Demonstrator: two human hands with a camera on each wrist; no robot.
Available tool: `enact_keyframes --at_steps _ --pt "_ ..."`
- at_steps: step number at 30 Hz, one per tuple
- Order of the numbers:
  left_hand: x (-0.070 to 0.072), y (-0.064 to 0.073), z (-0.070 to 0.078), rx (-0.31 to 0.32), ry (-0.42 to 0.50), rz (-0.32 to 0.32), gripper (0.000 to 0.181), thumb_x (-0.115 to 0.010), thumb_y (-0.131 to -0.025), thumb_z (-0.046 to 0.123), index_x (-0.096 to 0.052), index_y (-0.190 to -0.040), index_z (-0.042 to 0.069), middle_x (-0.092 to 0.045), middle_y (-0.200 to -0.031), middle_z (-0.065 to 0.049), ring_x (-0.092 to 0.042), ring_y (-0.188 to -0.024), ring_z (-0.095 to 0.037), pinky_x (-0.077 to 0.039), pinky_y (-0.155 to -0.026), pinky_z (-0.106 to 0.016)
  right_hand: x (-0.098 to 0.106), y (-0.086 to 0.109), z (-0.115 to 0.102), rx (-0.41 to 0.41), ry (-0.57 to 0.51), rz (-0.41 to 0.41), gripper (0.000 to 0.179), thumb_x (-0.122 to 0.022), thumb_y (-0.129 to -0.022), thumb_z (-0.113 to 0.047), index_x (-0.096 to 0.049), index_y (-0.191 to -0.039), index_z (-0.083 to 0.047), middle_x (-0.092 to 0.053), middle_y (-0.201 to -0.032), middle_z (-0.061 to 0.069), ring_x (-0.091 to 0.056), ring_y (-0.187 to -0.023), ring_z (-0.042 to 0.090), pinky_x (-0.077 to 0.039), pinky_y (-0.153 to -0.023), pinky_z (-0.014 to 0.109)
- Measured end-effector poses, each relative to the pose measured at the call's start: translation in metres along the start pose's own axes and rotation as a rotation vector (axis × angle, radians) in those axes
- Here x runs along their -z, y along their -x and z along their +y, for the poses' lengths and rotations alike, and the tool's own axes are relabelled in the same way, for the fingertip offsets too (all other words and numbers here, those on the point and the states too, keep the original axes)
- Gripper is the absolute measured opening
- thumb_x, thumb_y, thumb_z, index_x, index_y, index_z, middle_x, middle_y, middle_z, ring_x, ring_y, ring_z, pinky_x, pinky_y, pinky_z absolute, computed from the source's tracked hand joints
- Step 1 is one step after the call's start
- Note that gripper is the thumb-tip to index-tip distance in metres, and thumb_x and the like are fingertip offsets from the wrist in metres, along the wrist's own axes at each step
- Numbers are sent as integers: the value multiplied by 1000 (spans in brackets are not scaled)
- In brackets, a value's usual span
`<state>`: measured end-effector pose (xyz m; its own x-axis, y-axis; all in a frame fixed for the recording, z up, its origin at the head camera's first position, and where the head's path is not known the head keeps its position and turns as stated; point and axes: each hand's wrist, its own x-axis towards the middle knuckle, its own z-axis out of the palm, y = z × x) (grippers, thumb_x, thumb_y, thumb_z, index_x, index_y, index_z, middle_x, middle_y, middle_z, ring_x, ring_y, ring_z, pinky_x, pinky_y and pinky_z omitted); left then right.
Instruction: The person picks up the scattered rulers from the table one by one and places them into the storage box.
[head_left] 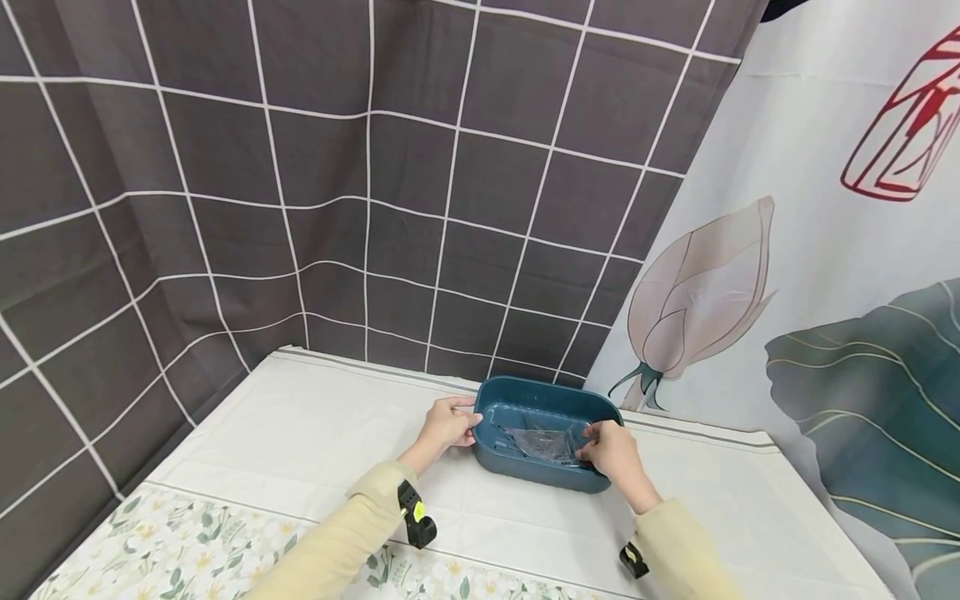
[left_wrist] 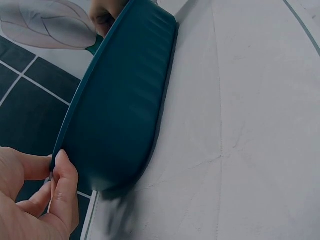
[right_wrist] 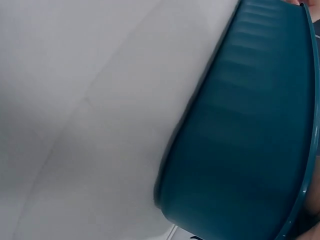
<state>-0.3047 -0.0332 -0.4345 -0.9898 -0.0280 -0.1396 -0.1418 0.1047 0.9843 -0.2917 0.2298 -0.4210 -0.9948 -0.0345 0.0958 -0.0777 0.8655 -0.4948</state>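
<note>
A dark blue oval plastic basin (head_left: 536, 477) stands on the white-topped table near its back edge. My left hand (head_left: 448, 423) pinches the basin's left rim, and in the left wrist view the thumb and fingertips (left_wrist: 64, 172) grip that rim. Inside the basin lies a clear plastic bag (head_left: 546, 444), its contents too unclear to make out. Reaching over the right end, my right hand (head_left: 613, 454) pinches the bag's right edge. In the right wrist view the basin wall (right_wrist: 240, 130) hides most of that hand.
The table (head_left: 360, 400) has a white cover with a floral band (head_left: 202, 542) along the front. Behind it hangs a dark grey curtain (head_left: 405, 242) with white grid lines. A white cloth (head_left: 810, 242) with a printed flower hangs at the right.
</note>
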Motion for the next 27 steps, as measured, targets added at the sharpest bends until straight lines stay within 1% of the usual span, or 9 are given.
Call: enact_keyframes --at_steps 5,11,15,19,21,23,27 --pt "0 0 0 4 -6 4 40 -63 -87 0 -58 -126 -3 -69 -90 -18 -51 -49 -4 -52 -47 -12 -3 2 -1 6 32 21 21 -77 -76 -2 -69 -93 7 -66 -62 6 -59 -54 14 -53 -53 32" --pt "-1 -1 0 7 -4 7 38 -63 -87 0 -59 -125 -3 -69 -91 -21 -51 -50 -4 -52 -47 -12 -5 4 -3 52 78 52 16 -77 -76 -2 -70 -88 5 -67 -65 9 -62 -56 18 -55 -54 37" --pt "-2 -1 0 9 -1 7 39 -63 -86 0 -59 -125 -3 -69 -89 -20 -51 -50 -4 -51 -47 -12 -6 5 -3 82 104 62 13 -77 -75 -1 -70 -86 4 -68 -67 10 -62 -57 19 -55 -53 37" --pt "-2 0 0 10 0 7 38 -63 -86 0 -60 -124 -4 -69 -86 -16 -51 -50 -4 -51 -47 -12 -8 6 0 117 116 83 5 -73 -79 -1 -70 -82 3 -68 -69 9 -60 -57 17 -53 -53 35" --pt "-2 0 0 13 0 6 38 -63 -86 0 -60 -124 -4 -69 -85 -15 -51 -51 -4 -52 -47 -13 -9 7 2 126 96 95 2 -70 -82 -1 -70 -81 1 -67 -71 8 -57 -58 15 -51 -53 32" --pt "-2 -1 0 11 0 5 38 -64 -86 1 -59 -124 -4 -69 -85 -15 -51 -51 -4 -52 -48 -13 -9 7 3 122 47 95 3 -68 -83 -1 -70 -83 -1 -68 -73 7 -57 -61 14 -49 -54 29" --pt "-1 -2 -2 6 3 3 38 -64 -87 0 -59 -124 -5 -68 -87 -18 -51 -49 -4 -53 -48 -13 -3 10 0 106 -105 41 8 -65 -85 0 -71 -92 -1 -70 -84 9 -61 -71 15 -50 -58 25"
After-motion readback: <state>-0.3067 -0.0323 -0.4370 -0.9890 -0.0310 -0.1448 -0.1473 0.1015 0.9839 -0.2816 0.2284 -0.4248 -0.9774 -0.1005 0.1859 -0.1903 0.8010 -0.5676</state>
